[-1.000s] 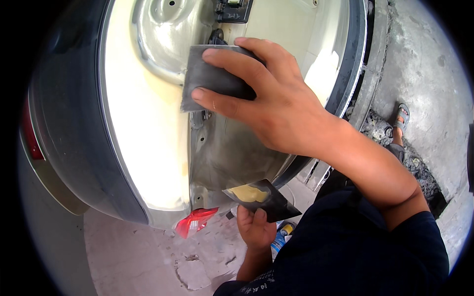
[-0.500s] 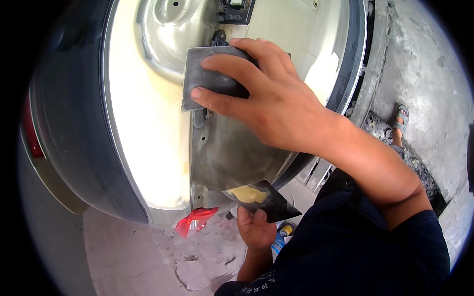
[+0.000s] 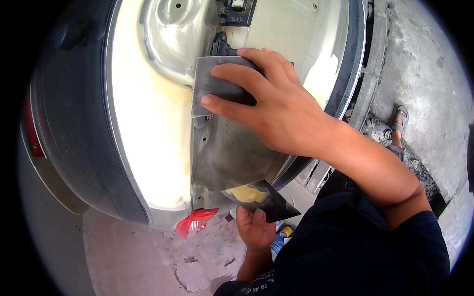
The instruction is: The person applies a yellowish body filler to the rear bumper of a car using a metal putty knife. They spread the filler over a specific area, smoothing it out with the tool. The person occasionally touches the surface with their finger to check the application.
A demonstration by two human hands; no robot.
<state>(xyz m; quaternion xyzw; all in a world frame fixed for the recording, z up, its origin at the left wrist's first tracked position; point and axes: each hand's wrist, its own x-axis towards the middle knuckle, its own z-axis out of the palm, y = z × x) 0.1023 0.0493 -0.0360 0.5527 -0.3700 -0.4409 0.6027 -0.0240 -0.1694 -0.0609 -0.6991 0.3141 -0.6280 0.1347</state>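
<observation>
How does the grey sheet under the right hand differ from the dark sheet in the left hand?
The grey sheet lies flat against the car panel under the right hand; the dark sheet is held free in the left hand. The dark sheet carries yellow putty; the grey sheet shows none. Both are thin and flat.

We see only one package, a small blue-and-yellow can or bottle (image 3: 282,238) on the ground, just beside the lower hand's wrist.
</observation>
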